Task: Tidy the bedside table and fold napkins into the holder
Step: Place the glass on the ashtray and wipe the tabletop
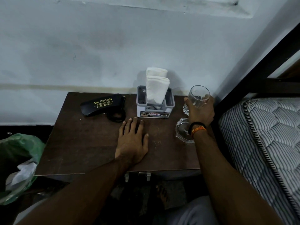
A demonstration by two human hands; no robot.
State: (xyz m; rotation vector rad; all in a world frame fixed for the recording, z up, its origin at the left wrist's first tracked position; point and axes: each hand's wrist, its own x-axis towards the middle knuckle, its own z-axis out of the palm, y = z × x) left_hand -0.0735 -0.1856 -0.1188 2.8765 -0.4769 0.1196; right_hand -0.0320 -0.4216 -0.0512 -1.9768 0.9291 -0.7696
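Observation:
A grey napkin holder (170, 101) stands at the back of the dark brown bedside table (84, 143), with folded white napkins (156, 86) upright in its middle slot. My left hand (132, 142) lies flat and open on the tabletop just in front of the holder. At the table's back right corner, my right hand (201, 113) grips a clear drinking glass (198, 95). A clear glass ashtray (183, 129) sits under my right wrist.
A black spectacle case (100, 107) with gold lettering lies at the back left, with a coiled black cord (116, 116) beside it. A striped mattress (267, 135) and a dark bed frame border the right side. A green plastic bag (19, 153) sits on the floor left.

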